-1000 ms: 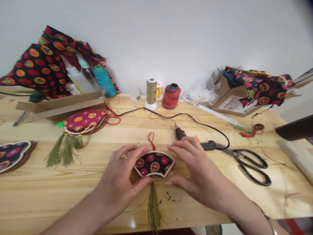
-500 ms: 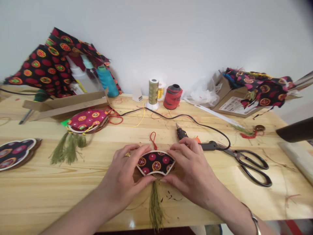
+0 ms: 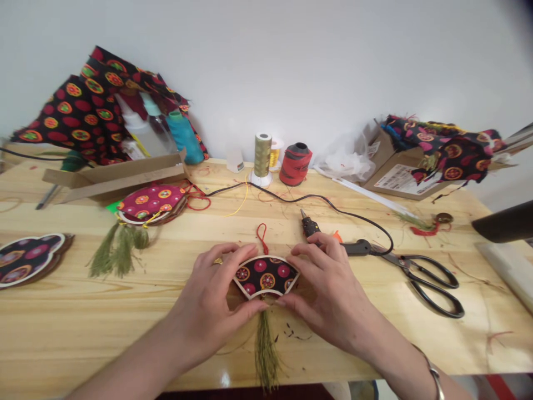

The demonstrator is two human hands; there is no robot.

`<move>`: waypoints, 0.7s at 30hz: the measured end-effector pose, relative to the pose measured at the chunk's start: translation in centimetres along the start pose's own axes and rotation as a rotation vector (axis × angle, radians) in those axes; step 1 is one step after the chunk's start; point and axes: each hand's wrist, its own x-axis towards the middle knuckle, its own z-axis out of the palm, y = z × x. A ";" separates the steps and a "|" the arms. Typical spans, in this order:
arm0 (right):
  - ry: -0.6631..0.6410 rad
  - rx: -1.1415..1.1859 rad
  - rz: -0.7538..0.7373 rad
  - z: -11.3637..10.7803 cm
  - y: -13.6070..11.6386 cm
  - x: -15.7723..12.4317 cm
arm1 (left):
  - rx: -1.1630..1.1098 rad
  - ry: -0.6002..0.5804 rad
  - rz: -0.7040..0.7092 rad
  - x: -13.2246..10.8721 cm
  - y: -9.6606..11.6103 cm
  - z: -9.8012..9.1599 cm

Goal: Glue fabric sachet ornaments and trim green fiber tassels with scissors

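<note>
Between my two hands is a fan-shaped fabric ornament (image 3: 266,276), dark with pink and orange round motifs and a pale rim. My left hand (image 3: 212,289) grips its left side, fingers along the upper edge and thumb at the lower edge. On the other side, my right hand (image 3: 322,283) holds it the same way. A red cord loop (image 3: 262,239) sticks up from the top edge. From the bottom, an olive-green tassel (image 3: 266,350) hangs down over the table. The ornament's underside is hidden.
Right of my hands lie a hot glue gun (image 3: 356,247) with its black cord and black-handled scissors (image 3: 433,278). At left are a pink tasselled ornament (image 3: 152,203) and a dark cloud-shaped piece (image 3: 31,258). Thread spools (image 3: 263,158), a red thread cone (image 3: 295,164) and a fabric-filled box (image 3: 400,166) stand behind.
Both hands keep their hold on the ornament, with almost no movement. The whole view has shifted very slightly.
</note>
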 end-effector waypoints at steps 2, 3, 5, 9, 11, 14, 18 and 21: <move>-0.010 0.005 0.006 0.0 0.0 -0.1 | -0.007 -0.002 -0.018 0.0 0.2 -0.1; -0.013 0.006 0.007 -0.1 0.0 -0.1 | -0.007 -0.001 -0.019 0.1 0.2 -0.1; -0.011 0.008 0.006 -0.1 0.0 -0.1 | -0.002 0.000 -0.016 0.1 0.3 -0.1; -0.002 0.008 0.004 0.0 0.0 0.0 | 0.004 0.010 -0.016 0.0 0.2 0.1; 0.003 0.006 0.001 0.1 0.0 0.0 | 0.002 0.018 -0.024 -0.1 0.1 0.1; -0.001 0.003 -0.002 0.1 -0.1 0.1 | 0.001 0.016 -0.036 -0.1 0.1 0.1; -0.008 -0.002 -0.006 0.0 -0.2 0.1 | 0.001 0.014 -0.049 -0.2 0.2 0.1; -0.017 -0.001 -0.002 -0.1 -0.2 0.2 | -0.013 0.009 -0.054 -0.1 0.2 0.1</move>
